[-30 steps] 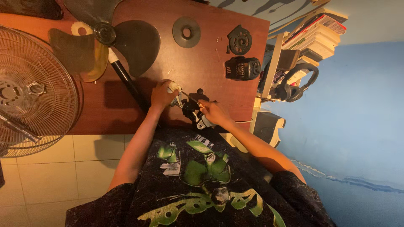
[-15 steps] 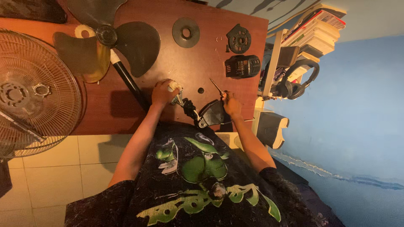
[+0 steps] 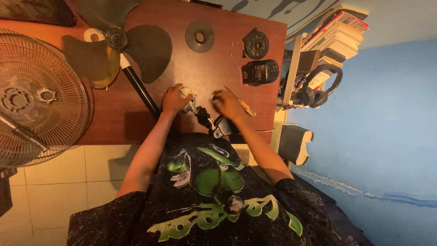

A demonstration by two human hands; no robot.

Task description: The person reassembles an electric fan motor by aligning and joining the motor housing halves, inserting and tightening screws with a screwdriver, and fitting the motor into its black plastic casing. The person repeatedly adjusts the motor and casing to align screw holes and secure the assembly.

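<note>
- Here, two hands are working at the near edge of the brown wooden table [image 3: 136, 123]: the left hand [image 3: 175, 98] is clamped on one small motor assembly [image 3: 200, 114], the right hand [image 3: 227, 104] is resting beside one screwdriver [image 3: 243, 105]; whether its fingers are closing is unclear.
- The assembly's long axis is running diagonally toward the person.
- One fan blade [image 3: 116, 43] and one wire grille [image 3: 32, 95] are lying left; a blue wall [image 3: 387, 114] is standing right.
</note>
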